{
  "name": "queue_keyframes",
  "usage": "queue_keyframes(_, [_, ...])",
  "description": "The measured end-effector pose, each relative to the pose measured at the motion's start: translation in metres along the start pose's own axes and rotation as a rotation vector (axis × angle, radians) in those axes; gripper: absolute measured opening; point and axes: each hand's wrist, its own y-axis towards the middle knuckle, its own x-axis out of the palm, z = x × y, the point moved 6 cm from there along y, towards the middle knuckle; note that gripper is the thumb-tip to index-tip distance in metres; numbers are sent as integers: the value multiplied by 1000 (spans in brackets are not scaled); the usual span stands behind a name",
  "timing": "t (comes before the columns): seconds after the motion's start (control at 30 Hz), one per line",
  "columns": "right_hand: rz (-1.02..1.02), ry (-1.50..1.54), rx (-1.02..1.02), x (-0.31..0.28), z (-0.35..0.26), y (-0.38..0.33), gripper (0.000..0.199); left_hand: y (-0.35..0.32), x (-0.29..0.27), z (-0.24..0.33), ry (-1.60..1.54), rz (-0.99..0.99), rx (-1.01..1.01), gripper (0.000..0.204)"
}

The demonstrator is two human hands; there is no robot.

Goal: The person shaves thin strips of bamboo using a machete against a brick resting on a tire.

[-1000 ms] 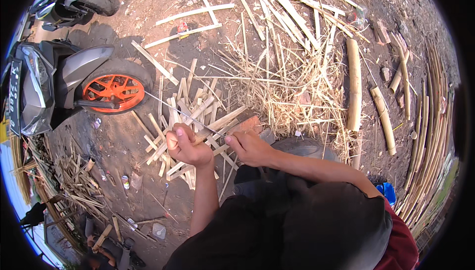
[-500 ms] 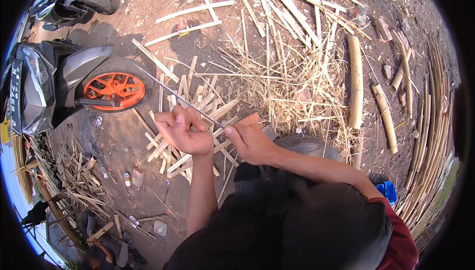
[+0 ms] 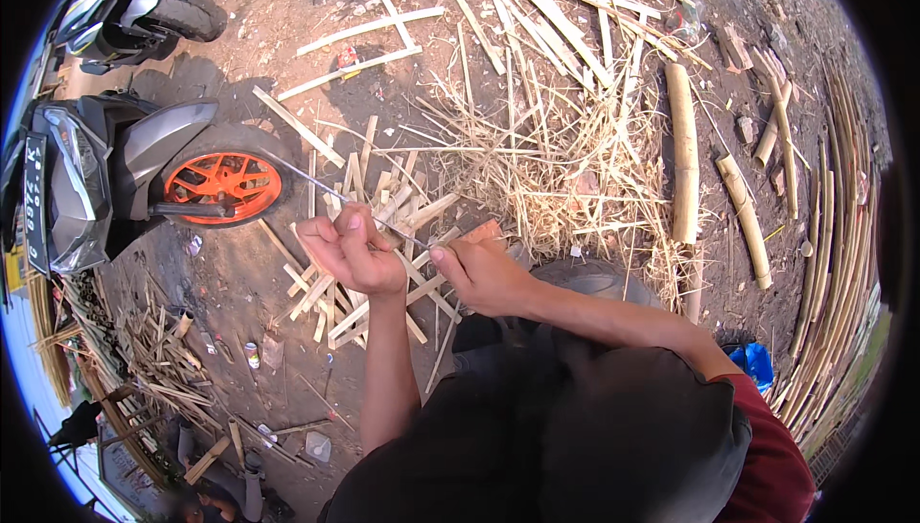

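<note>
A long, thin greyish rod or strip [image 3: 311, 179] slants from beside the motorcycle wheel down to the right, across both hands. My right hand [image 3: 484, 278] is closed on its near end, thumb laid along the top. Palm up, my left hand [image 3: 353, 253] curls its fingers round the rod further along. Whether the rod is metal or bamboo I cannot make out. Below the hands lies a pile of short split bamboo pieces [image 3: 340, 307], with a reddish-brown block [image 3: 482, 232] near my right hand.
A motorcycle with an orange wheel [image 3: 222, 187] stands at the left, another motorcycle [image 3: 144, 5] behind it. Shavings [image 3: 575, 168] and long bamboo strips [image 3: 556, 24] spread ahead. A bamboo pole [image 3: 683, 154] lies right of them; long poles [image 3: 834, 264] line the far right. A person [image 3: 216, 485] is at lower left.
My left hand has shifted slightly up and to the left along the rod, its fingers a little differently curled. My right hand keeps its grip. The whole view has shifted slightly.
</note>
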Motion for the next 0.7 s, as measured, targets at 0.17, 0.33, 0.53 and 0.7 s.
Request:
queue_keyframes(0.17, [83, -73, 43, -8, 37, -19, 59, 4, 3, 7, -98, -81, 18, 27])
queue_keyframes(0.33, [0, 83, -19, -16, -2, -2, 55, 0, 27, 1, -70, -160, -29, 22])
queue_keyframes(0.53, [-35, 89, 78, -4, -1, 0, 59, -4, 12, 2, -17, -83, 37, 22])
queue_keyframes(0.7, [-25, -84, 5, -8, -27, 3, 52, 5, -13, -3, -66, 19, 16, 27])
